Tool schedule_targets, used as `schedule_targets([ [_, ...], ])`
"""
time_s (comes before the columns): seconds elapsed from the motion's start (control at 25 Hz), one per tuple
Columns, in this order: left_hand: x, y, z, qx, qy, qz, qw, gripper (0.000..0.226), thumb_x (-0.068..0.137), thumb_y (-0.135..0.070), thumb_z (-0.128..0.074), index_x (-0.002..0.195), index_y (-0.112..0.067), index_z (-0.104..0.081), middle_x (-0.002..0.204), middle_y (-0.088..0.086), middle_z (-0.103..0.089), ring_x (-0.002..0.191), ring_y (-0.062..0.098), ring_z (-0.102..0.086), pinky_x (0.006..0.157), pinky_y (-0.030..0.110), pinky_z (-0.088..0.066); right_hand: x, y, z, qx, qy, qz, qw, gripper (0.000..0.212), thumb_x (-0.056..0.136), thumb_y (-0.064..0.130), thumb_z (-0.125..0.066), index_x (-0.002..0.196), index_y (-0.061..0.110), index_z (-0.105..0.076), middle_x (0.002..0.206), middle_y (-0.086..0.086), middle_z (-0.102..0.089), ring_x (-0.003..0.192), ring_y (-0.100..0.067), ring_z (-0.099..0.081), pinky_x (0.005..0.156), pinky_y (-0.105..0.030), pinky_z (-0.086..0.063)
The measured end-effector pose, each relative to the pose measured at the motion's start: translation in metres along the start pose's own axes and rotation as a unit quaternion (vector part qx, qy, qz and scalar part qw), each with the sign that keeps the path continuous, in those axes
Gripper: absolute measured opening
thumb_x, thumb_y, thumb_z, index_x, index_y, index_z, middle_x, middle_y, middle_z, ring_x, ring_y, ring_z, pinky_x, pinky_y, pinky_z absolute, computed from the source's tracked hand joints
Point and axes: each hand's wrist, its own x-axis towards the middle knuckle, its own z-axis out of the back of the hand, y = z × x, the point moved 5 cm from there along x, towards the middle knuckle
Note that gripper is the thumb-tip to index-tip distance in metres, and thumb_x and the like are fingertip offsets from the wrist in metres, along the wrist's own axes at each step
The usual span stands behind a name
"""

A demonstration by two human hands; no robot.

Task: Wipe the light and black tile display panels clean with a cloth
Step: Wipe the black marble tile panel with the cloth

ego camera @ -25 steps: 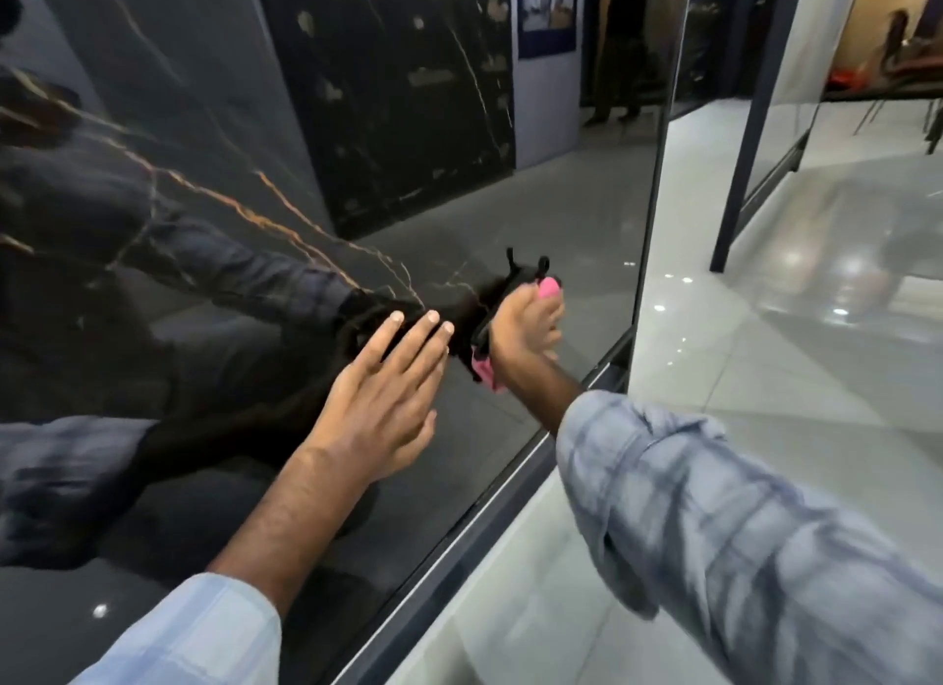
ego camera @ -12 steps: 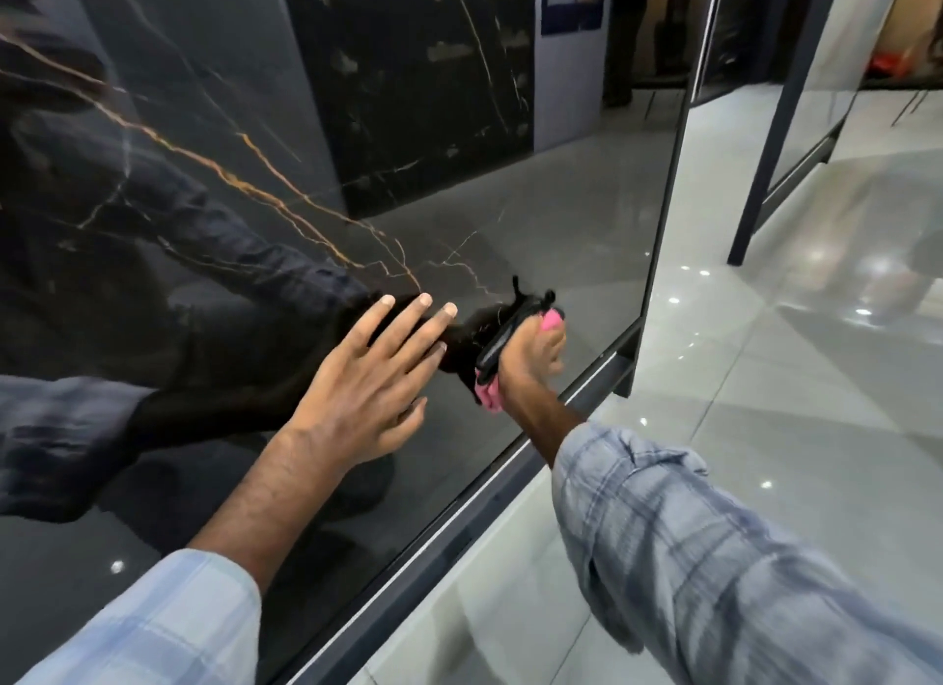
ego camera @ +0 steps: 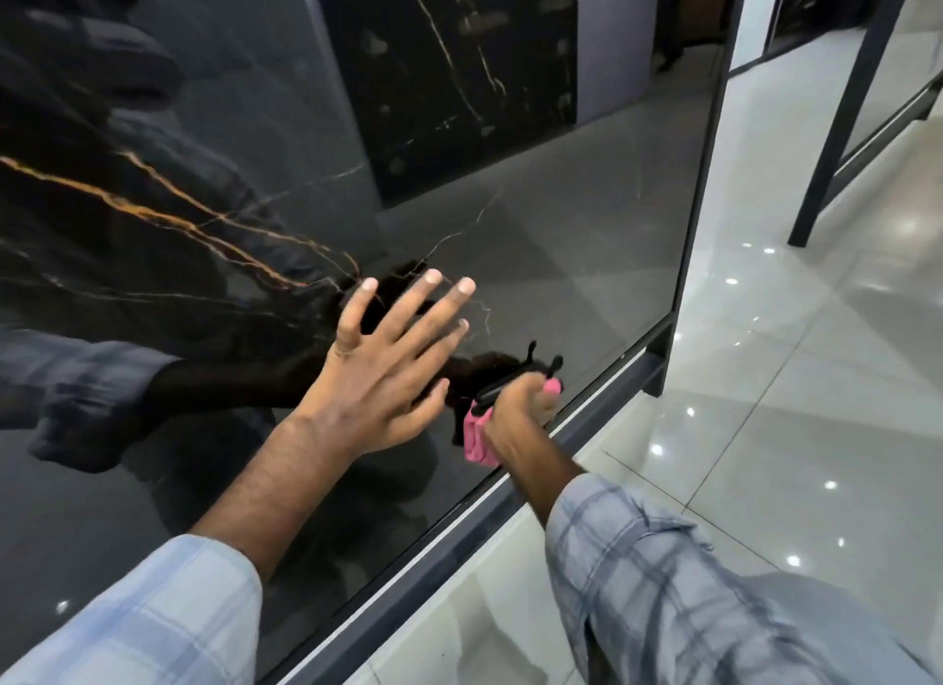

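Observation:
A glossy black tile panel (ego camera: 561,256) with gold and white veins fills the left and centre of the head view, reflecting my arms. My left hand (ego camera: 380,373) lies flat on it, fingers spread, holding nothing. Lower right of it, my right hand (ego camera: 520,409) presses a folded pink cloth (ego camera: 477,439) against the panel, close to its bottom edge. A thin black strip shows along the top of the cloth.
A dark metal frame (ego camera: 459,536) runs along the panel's bottom edge and up its right side. Shiny light floor tiles (ego camera: 796,429) spread to the right. Another framed display panel (ego camera: 837,138) stands on dark legs at the upper right.
My right hand has slid the pink cloth down the panel toward the bottom frame. My left hand stays flat on the panel, with its fingers spread wider now.

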Motion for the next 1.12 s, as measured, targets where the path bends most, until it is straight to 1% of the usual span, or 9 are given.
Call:
schedule_targets([
  [0.16, -0.002, -0.022, -0.025, 0.064, 0.029, 0.066, 0.995, 0.061, 0.097, -0.042, -0.05, 0.152, -0.016, -0.051, 0.174, 0.006, -0.015, 0.16, 0.029, -0.017, 0.126, 0.054, -0.004, -0.026, 0.135, 0.006, -0.064, -0.052, 0.233, 0.969, 0.067, 0.098, 0.049, -0.03, 0.16, 0.025, -0.025, 0.166, 0.003, -0.03, 0.141, -0.028, -0.035, 0.113, -0.052, -0.026],
  [0.32, 0.02, -0.047, -0.033, 0.025, 0.029, 0.058, 0.998, 0.055, 0.099, -0.043, -0.047, 0.147, -0.017, -0.057, 0.174, 0.005, -0.019, 0.159, 0.029, -0.021, 0.119, 0.059, -0.014, -0.007, 0.132, 0.017, -0.063, -0.004, 0.341, 0.938, 0.067, 0.093, 0.046, -0.036, 0.158, 0.033, -0.028, 0.165, 0.013, -0.027, 0.143, -0.021, -0.03, 0.109, -0.05, -0.02],
  [0.4, 0.043, -0.054, -0.032, 0.024, 0.024, 0.053, 0.998, 0.055, 0.099, -0.044, -0.047, 0.146, -0.018, -0.057, 0.173, 0.004, -0.02, 0.159, 0.029, -0.021, 0.117, 0.06, -0.017, 0.016, 0.1, 0.025, -0.074, 0.007, 0.279, 0.957, 0.064, 0.096, 0.045, -0.037, 0.158, 0.032, -0.028, 0.166, 0.01, -0.028, 0.145, -0.023, -0.03, 0.113, -0.052, -0.022],
  [0.52, 0.074, -0.057, -0.037, 0.042, 0.029, 0.075, 0.996, 0.053, 0.099, -0.043, -0.048, 0.146, -0.02, -0.057, 0.173, 0.005, -0.02, 0.16, 0.031, -0.019, 0.116, 0.06, -0.018, 0.047, 0.035, 0.046, -0.076, 0.011, 0.051, 0.996, 0.058, 0.105, 0.044, -0.034, 0.159, 0.024, -0.028, 0.164, -0.002, -0.033, 0.146, -0.033, -0.033, 0.115, -0.059, -0.028],
  [0.68, 0.09, -0.059, -0.054, 0.061, 0.067, 0.067, 0.994, 0.053, 0.098, -0.042, -0.05, 0.148, -0.023, -0.056, 0.174, 0.005, -0.019, 0.16, 0.033, -0.019, 0.12, 0.058, -0.014, 0.051, 0.015, 0.049, -0.059, 0.042, -0.113, 0.991, 0.059, 0.107, 0.04, -0.03, 0.161, 0.019, -0.022, 0.163, -0.008, -0.029, 0.148, -0.036, -0.029, 0.117, -0.054, -0.026],
  [0.8, 0.087, -0.065, -0.062, 0.093, 0.091, 0.086, 0.988, 0.059, 0.099, -0.043, -0.048, 0.155, -0.025, -0.048, 0.174, 0.005, -0.019, 0.16, 0.034, -0.016, 0.121, 0.058, -0.008, 0.049, 0.022, 0.054, -0.088, 0.04, -0.137, 0.986, 0.057, 0.109, 0.037, -0.026, 0.162, 0.018, -0.018, 0.165, -0.008, -0.024, 0.15, -0.034, -0.025, 0.119, -0.051, -0.022],
  [0.92, 0.085, -0.07, -0.067, 0.088, 0.116, 0.086, 0.986, 0.067, 0.098, -0.044, -0.052, 0.161, -0.024, -0.039, 0.173, 0.006, -0.02, 0.16, 0.036, -0.012, 0.121, 0.061, -0.002, 0.048, 0.043, 0.052, -0.051, 0.152, -0.134, 0.978, 0.065, 0.109, 0.049, -0.012, 0.165, 0.018, -0.003, 0.172, -0.007, -0.002, 0.158, -0.031, -0.002, 0.125, -0.051, -0.003],
  [1.0, 0.083, -0.068, -0.072, 0.114, 0.114, 0.072, 0.984, 0.07, 0.097, -0.043, -0.054, 0.162, -0.024, -0.037, 0.173, 0.006, -0.021, 0.16, 0.036, -0.011, 0.122, 0.062, -0.001, 0.059, 0.075, 0.044, 0.013, 0.097, -0.126, 0.987, 0.069, 0.104, 0.057, -0.016, 0.164, 0.023, -0.009, 0.172, 0.0, -0.006, 0.158, -0.03, -0.005, 0.125, -0.056, -0.006],
  [1.12, 0.08, -0.069, -0.073, 0.119, 0.114, 0.087, 0.982, 0.073, 0.093, -0.043, -0.056, 0.162, -0.024, -0.037, 0.173, 0.006, -0.021, 0.161, 0.035, -0.009, 0.123, 0.061, 0.004, 0.041, 0.141, 0.022, -0.035, 0.103, 0.12, 0.987, 0.077, 0.093, 0.063, -0.02, 0.162, 0.031, -0.006, 0.17, 0.012, -0.004, 0.153, -0.029, -0.019, 0.119, -0.056, -0.018],
])
